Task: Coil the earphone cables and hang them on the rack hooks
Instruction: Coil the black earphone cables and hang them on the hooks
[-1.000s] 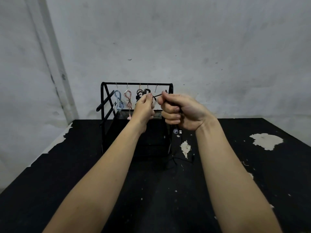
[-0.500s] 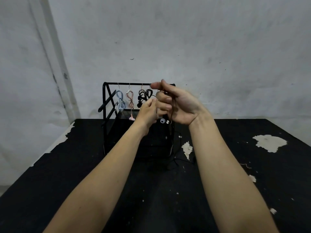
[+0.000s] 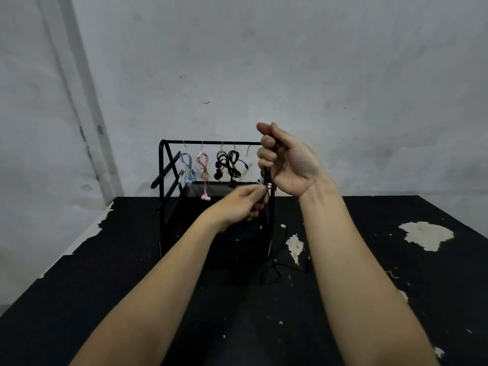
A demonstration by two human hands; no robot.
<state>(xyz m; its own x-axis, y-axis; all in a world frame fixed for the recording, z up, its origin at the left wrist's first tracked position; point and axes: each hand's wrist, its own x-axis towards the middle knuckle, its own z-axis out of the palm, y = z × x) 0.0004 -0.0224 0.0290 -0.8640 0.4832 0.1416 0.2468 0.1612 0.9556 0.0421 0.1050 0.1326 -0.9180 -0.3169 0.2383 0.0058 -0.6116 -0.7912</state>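
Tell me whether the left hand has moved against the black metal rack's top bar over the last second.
Yes. The left hand, pinching the black earphone cable, has dropped from just under the black metal rack's top bar to well below it.

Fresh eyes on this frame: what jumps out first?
The two bare forearms reaching up the middle: the right hand is raised, fingers curled round a black earphone cable whose earbuds dangle below it, while the left hand pinches the cable just beneath. Behind them a black rack stands against the wall with blue, pink and black coils on its hooks. More black cable trails on the black table.
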